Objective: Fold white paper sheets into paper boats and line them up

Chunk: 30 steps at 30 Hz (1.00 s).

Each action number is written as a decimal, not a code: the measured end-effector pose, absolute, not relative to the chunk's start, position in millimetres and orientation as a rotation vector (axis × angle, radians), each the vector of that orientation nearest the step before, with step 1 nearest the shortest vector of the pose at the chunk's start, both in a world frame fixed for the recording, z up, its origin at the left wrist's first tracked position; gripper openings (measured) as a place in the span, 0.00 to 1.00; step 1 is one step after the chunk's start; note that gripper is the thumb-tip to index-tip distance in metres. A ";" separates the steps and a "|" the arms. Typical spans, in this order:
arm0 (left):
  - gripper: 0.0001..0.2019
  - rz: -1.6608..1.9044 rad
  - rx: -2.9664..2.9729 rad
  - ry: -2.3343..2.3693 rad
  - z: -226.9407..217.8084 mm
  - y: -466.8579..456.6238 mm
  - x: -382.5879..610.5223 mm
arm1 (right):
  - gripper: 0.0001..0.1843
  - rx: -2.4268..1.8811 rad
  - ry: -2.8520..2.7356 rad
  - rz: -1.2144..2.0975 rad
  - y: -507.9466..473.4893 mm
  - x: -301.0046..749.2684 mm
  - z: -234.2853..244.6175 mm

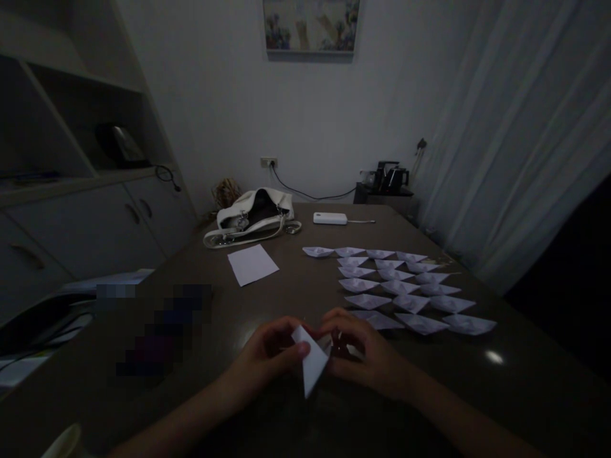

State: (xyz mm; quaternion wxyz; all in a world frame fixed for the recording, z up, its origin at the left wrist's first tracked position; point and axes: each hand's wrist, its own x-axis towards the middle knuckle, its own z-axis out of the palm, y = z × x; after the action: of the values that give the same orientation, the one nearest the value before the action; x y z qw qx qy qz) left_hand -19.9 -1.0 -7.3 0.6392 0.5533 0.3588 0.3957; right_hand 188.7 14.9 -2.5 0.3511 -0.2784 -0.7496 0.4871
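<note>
A small piece of folded white paper [312,366] is held up over the near part of the table, one pointed corner hanging down. My left hand [270,350] pinches it, with the thumb pressed on its front face. My right hand [370,356] curls around the paper's right side, fingers bent and gripping it; some of its fingertips are hidden. Just beyond the right hand, several folded paper boats [400,286] stand in rows. Farther off to the left lie flat square sheets of white paper [252,264].
The brown table [286,296] also bears a white handbag [258,213] and a white power bank [330,219] with a short cable at the far end. A blurred-out patch [165,331] covers something on the left. A cup-like rim [67,442] shows at the bottom left.
</note>
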 end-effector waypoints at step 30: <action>0.08 0.802 1.906 1.092 -8.5 -16.0 -13.6 | 0.04 -1.147 -1.987 0.876 -5.7 170.7 -7.0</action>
State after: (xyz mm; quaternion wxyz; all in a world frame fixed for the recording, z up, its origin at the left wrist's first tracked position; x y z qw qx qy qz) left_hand -13.6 -16.0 -8.5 0.3908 0.7501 0.4300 0.3158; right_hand 170.7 -5.7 -7.0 0.3361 -0.4400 -0.7620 0.3359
